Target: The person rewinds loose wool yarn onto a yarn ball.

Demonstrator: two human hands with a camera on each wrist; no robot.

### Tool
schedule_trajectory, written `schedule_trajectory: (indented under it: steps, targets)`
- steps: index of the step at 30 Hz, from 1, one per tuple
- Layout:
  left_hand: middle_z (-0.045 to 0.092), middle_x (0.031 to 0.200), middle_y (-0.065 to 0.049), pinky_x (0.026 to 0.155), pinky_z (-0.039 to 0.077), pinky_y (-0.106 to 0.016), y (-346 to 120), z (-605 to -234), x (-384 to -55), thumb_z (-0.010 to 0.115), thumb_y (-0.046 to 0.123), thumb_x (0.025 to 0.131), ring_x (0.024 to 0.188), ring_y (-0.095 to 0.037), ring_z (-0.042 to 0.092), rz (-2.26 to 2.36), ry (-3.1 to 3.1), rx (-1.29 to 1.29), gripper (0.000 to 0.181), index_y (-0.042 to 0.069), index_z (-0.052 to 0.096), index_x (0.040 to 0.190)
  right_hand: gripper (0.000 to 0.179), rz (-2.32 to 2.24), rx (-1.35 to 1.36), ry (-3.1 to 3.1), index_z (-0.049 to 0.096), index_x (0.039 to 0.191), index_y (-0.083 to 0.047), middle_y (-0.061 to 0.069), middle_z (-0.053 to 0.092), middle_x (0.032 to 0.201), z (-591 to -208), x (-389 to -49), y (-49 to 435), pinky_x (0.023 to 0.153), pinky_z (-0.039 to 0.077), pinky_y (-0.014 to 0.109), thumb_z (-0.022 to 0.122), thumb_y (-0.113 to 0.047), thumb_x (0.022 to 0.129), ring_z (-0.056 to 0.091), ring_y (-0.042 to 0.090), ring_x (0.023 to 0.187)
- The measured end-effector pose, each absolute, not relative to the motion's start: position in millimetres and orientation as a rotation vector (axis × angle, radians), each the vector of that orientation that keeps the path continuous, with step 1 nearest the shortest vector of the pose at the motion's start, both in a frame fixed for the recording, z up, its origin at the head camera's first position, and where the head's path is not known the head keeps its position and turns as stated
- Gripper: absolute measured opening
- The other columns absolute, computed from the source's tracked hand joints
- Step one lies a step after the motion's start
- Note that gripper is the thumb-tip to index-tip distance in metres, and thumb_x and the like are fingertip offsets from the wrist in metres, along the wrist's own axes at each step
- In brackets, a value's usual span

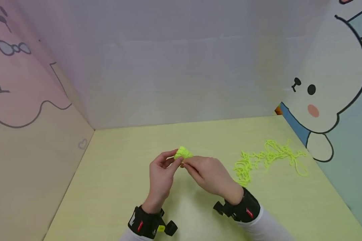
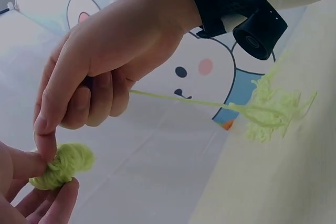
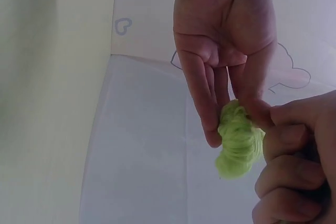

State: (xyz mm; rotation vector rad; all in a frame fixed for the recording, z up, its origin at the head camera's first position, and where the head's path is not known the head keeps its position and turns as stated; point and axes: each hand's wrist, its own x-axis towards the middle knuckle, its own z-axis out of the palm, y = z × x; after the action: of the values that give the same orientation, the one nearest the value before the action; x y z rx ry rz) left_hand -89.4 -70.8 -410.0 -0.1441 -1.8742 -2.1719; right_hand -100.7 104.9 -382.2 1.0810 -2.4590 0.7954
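Note:
A small wound ball of neon yellow-green yarn (image 1: 183, 152) is held up above the table between both hands. My left hand (image 1: 162, 174) grips it between thumb and fingers; the right wrist view shows the ball (image 3: 237, 142) bulging out past the fingertips. Right against it is my right hand (image 1: 209, 175), its fingers curled and its index finger and thumb near the left thumb. In the left wrist view a yarn strand (image 2: 178, 98) runs taut from the right hand's curled fingers (image 2: 102, 95) back to the loose yarn.
A tangled heap of the same yarn (image 1: 243, 167) lies on the right of the pale table (image 1: 114, 160), with loops (image 1: 277, 152) trailing toward the right edge. Pale panels with cartoon drawings (image 1: 313, 100) enclose the table on both sides and behind. Each wrist wears a black camera band (image 1: 146, 222).

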Motion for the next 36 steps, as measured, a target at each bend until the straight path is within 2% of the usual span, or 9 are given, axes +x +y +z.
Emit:
schedule_trajectory:
  steps: [3, 8, 17, 24, 30, 36]
  targets:
    - [0.067, 0.113, -0.018, 0.079, 0.060, -0.031, -72, -409, -88, 0.074, 0.006, 0.088, 0.092, -0.030, 0.067, -2.181, -1.901, -0.201, 0.028, 0.001, 0.070, 0.115, 0.011, 0.886, 1.064, -2.452, 0.072, 0.101, -0.017, -0.010, 0.068, 0.085, -380, -104, 108, 0.057, 0.050, 0.025, 0.064, -0.023, 0.097, 0.052, 0.002, 0.064]
    - [0.068, 0.111, -0.020, 0.082, 0.059, -0.033, -76, -408, -87, 0.069, 0.003, 0.092, 0.094, -0.028, 0.067, -2.202, -1.940, -0.255, 0.028, -0.002, 0.068, 0.119, 0.010, 1.018, 1.086, -2.438, 0.071, 0.099, -0.018, -0.013, 0.062, 0.080, -379, -108, 109, 0.053, 0.045, 0.024, 0.064, -0.024, 0.098, 0.047, 0.003, 0.061]
    - [0.069, 0.110, -0.018, 0.080, 0.059, -0.032, -88, -412, -87, 0.075, 0.005, 0.088, 0.097, -0.032, 0.066, -2.255, -2.024, -0.263, 0.025, -0.001, 0.071, 0.111, 0.006, 0.985, 1.055, -2.285, 0.073, 0.097, -0.017, -0.010, 0.061, 0.080, -380, -122, 113, 0.049, 0.042, 0.025, 0.071, -0.019, 0.092, 0.046, 0.006, 0.061]
    - [0.069, 0.108, -0.017, 0.079, 0.059, -0.030, -91, -414, -84, 0.076, 0.003, 0.086, 0.094, -0.029, 0.066, -2.241, -2.146, -0.312, 0.031, 0.002, 0.068, 0.116, 0.009, 0.971, 1.038, -2.262, 0.076, 0.097, -0.019, -0.010, 0.062, 0.080, -382, -137, 118, 0.050, 0.041, 0.026, 0.076, -0.022, 0.088, 0.045, 0.004, 0.063]
    - [0.071, 0.104, -0.017, 0.079, 0.060, -0.031, -94, -413, -84, 0.076, 0.005, 0.086, 0.092, -0.029, 0.067, -2.235, -2.151, -0.335, 0.032, 0.004, 0.068, 0.117, 0.010, 0.994, 1.005, -2.326, 0.076, 0.099, -0.021, -0.012, 0.062, 0.081, -388, -143, 118, 0.051, 0.042, 0.027, 0.073, -0.025, 0.091, 0.045, 0.004, 0.063]
    - [0.070, 0.105, -0.017, 0.081, 0.059, -0.034, -96, -414, -87, 0.076, 0.005, 0.086, 0.096, -0.032, 0.066, -2.337, -2.007, -0.278, 0.035, 0.001, 0.066, 0.120, 0.014, 0.940, 0.973, -2.511, 0.075, 0.106, -0.019, -0.011, 0.062, 0.080, -397, -141, 115, 0.053, 0.045, 0.027, 0.066, -0.024, 0.097, 0.047, 0.006, 0.062]
